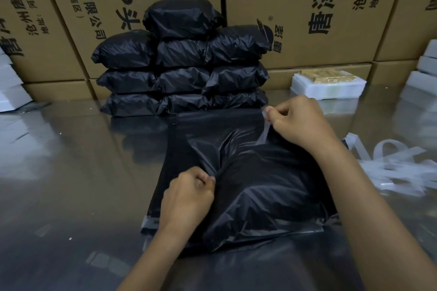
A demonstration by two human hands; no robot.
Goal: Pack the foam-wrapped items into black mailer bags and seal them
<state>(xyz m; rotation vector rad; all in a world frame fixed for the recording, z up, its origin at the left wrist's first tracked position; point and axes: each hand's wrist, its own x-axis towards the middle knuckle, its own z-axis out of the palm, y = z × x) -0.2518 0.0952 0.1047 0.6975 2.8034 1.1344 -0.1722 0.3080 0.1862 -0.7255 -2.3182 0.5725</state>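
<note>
Glossy table [59, 196]: mailer bag [260, 184], bag stack [184, 82], foam tray [328, 87].

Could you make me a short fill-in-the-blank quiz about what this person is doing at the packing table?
1. The right hand pinches a clear ____ peeling off the mailer bag.
2. The left hand pinches the bag's ____ plastic.
3. The stack of packed bags stands against brown ____ boxes.
4. The foam-wrapped item lies to the ____ of that stack.

Missing words: strip; black; cardboard; right
</note>
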